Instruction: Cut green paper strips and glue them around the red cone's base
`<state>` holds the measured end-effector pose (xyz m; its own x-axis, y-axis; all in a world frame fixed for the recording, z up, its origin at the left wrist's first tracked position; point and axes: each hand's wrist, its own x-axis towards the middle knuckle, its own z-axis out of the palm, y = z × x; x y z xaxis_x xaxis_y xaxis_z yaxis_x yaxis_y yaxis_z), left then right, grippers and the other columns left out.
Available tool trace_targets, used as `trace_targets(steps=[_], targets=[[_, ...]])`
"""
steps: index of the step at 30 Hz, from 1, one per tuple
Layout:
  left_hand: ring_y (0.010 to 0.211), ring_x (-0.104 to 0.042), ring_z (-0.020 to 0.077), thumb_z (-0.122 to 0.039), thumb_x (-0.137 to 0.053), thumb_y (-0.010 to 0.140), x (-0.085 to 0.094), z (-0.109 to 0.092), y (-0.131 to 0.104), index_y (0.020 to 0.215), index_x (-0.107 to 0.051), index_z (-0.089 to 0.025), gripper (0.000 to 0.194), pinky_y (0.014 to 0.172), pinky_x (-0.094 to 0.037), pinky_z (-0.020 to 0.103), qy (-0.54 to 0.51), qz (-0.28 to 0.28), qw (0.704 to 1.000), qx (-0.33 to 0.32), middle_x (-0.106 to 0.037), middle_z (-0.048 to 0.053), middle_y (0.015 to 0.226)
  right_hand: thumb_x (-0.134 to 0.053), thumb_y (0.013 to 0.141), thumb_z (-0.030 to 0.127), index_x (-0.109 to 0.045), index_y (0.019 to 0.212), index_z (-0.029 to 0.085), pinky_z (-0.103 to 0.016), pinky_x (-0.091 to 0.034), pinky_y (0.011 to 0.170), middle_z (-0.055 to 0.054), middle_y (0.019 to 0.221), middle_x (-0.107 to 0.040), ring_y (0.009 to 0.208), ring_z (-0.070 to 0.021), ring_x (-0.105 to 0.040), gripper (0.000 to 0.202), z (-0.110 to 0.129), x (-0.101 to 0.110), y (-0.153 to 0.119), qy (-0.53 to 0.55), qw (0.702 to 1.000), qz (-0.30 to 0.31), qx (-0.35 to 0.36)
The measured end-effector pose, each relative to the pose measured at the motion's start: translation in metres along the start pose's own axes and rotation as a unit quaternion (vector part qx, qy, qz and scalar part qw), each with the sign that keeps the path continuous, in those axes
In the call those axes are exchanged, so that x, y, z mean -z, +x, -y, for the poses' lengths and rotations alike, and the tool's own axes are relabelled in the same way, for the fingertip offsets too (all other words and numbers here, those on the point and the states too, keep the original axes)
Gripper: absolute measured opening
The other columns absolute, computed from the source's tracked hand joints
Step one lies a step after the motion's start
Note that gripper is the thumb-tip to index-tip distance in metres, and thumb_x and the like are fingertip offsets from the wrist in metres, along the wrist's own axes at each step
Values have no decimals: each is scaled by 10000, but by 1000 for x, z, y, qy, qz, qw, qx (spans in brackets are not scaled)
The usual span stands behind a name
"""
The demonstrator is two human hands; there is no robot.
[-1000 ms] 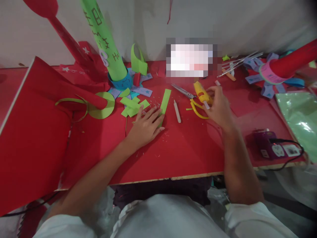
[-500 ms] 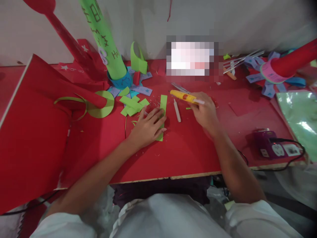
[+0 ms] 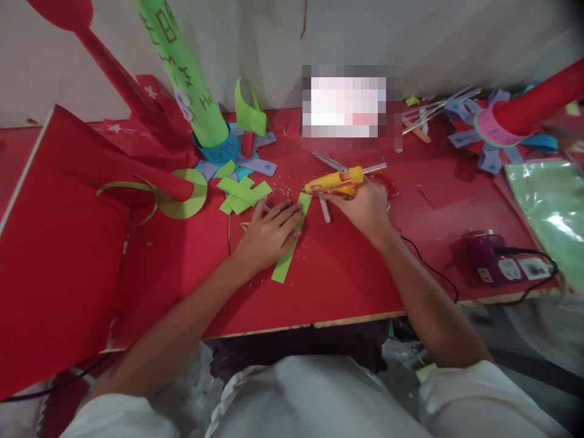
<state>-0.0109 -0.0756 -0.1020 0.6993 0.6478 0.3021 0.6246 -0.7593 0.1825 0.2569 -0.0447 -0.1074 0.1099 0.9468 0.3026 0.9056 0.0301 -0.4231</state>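
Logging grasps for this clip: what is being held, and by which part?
The right hand holds the yellow glue gun by its handle; the left hand presses the green strip flat.

Right of the green strip (image 3: 285, 264), the near surface (image 3: 349, 274) lies open up to a black cord (image 3: 429, 264). Left, green scraps (image 3: 243, 196) obstruct; beyond, scissors (image 3: 327, 160), seemingly part-hidden by the glue gun (image 3: 331, 182), do too.

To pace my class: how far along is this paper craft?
Looks done: a green loop by the wall, and short green strips, cut. In hand: the left hand steadies a longer strip; the right hand holds a yellow glue gun, tip near the strip's end. Seemingly left: that strip lies flat, unjoined.
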Motion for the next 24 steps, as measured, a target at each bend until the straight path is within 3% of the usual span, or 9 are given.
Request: trace_targets(steps=[3, 8, 18, 24], targets=[[1422, -596, 341, -342, -500, 1103, 2, -3, 0, 1434, -636, -170, 397, 1277, -281, 698, 14, 15, 1000, -2, -672, 113, 1506, -775, 874, 543, -758, 1131, 163, -461, -543, 806, -180, 1005, -811, 954, -396, -758, 459, -4, -2, 2, -34, 999, -11, -5], [1287, -649, 335, -367, -518, 1092, 9, -12, 1, 1357, -674, -162, 370, 1192, -392, 615, 44, 31, 998, -10, -731, 124, 1371, -710, 845, 366, -745, 1158, 173, -458, -530, 823, -160, 1071, -802, 987, -389, -740, 369, -7, -1, 3, -73, 997, 2, 21], [1255, -616, 339, -481, -408, 1113, 6, -6, 0, 1347, -697, -187, 474, 1105, -433, 558, 12, 27, 1000, 8, -700, 121, 1401, -690, 844, 336, -711, 1282, 164, -445, -509, 792, -184, 1157, -779, 989, -392, -730, 471, 0, 6, 3, -108, 991, 67, 37], [1258, -611, 333, -481, -403, 1112, 5, -6, 0, 1353, -702, -189, 482, 1124, -423, 558, 2, 24, 1000, 9, -700, 122, 1392, -689, 840, 312, -722, 1257, 165, -428, -501, 766, -183, 1144, -785, 961, -378, -729, 443, 1, 5, 4, -108, 991, 68, 33]])
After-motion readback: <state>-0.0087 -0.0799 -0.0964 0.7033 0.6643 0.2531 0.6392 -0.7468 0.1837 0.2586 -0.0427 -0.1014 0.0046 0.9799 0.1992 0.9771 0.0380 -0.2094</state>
